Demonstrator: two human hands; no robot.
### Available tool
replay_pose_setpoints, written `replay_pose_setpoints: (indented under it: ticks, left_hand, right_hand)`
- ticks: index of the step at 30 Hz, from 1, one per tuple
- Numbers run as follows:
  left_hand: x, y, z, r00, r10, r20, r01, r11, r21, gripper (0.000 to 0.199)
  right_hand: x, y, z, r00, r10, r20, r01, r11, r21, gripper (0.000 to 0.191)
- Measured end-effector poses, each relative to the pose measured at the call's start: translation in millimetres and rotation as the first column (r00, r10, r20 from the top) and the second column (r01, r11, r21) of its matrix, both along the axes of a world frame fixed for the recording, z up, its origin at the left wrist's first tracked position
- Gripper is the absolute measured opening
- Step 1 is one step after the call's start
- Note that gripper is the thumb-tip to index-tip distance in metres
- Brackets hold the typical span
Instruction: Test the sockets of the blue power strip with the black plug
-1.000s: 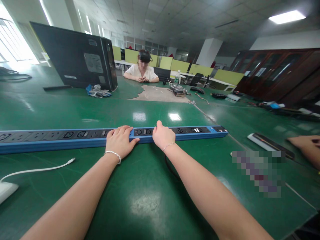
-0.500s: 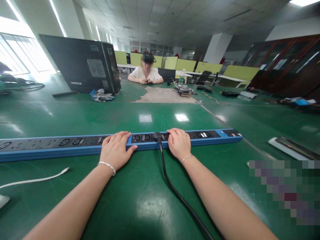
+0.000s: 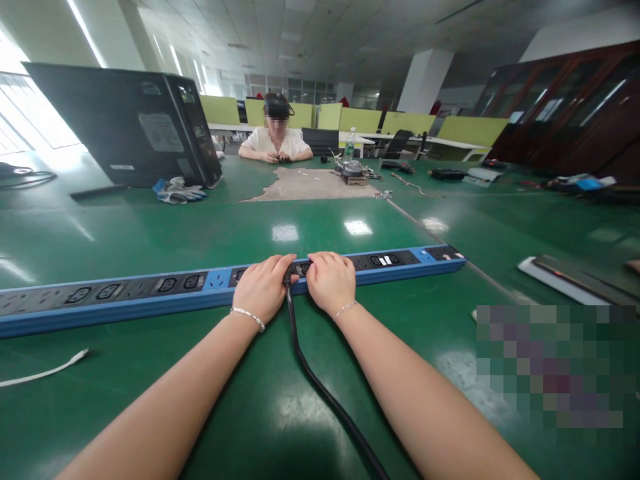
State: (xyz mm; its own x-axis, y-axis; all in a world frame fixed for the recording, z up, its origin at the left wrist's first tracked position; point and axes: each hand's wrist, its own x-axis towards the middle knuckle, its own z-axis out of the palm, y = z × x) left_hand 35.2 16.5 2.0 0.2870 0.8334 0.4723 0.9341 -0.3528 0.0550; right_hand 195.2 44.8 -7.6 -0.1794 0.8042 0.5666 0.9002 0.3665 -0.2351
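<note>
A long blue and black power strip [image 3: 150, 293] lies across the green table. Near its middle a black plug [image 3: 289, 274] sits in a socket, and its thick black cable [image 3: 305, 370] curves toward the bottom edge. Just left of the plug, my left hand [image 3: 261, 287] lies over the strip, its fingertips against the plug. My right hand [image 3: 333, 281] is wrapped over the strip on the plug's other side, fingers on the far edge and part of a socket showing beside them.
At the back left stands a black computer case [image 3: 120, 127] with gloves [image 3: 179, 191] beside it. A person [image 3: 276, 137] sits across the green table [image 3: 210, 233]. A bottle [image 3: 349, 145] and parts lie behind; a white cable end [image 3: 77, 358] is at left.
My left hand has moved right along the strip and reached the plug. My right hand stays on the strip beside the plug. The whole view has shifted slightly.
</note>
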Motion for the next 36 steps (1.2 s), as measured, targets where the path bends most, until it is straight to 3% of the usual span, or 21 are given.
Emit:
replay_pose_setpoints:
  ticks: [23, 26, 30, 33, 36]
  left_hand:
    - [0.7, 6.3, -9.4, 0.990, -0.062, 0.126, 0.051, 0.995, 0.091, 0.031]
    - [1.8, 4.1, -0.5, 0.974, -0.058, 0.220, 0.026, 0.989, 0.145, 0.029]
    - [13.0, -3.4, 19.2, 0.914, 0.006, 0.406, -0.127, 0.954, 0.272, 0.032]
    - [21.4, -8.7, 22.8, 0.945, -0.079, 0.318, 0.007, 0.975, 0.220, 0.033]
    - [14.0, -11.5, 20.1, 0.955, -0.063, 0.289, 0.024, 0.991, 0.135, 0.035]
  right_hand:
    - [-2.8, -0.6, 1.3, 1.000, -0.026, -0.005, 0.026, 0.999, -0.038, 0.031]
    - [-3.5, -0.8, 1.8, 0.999, -0.032, 0.000, 0.032, 0.999, -0.037, 0.031]
    - [-4.6, -0.8, 2.1, 0.999, -0.051, 0.011, 0.051, 0.998, -0.038, 0.031]
    - [-4.2, -0.3, 1.8, 0.998, -0.058, 0.025, 0.058, 0.998, -0.035, 0.031]
    - [-3.3, 0.5, 1.3, 0.999, -0.047, 0.018, 0.048, 0.998, -0.027, 0.031]
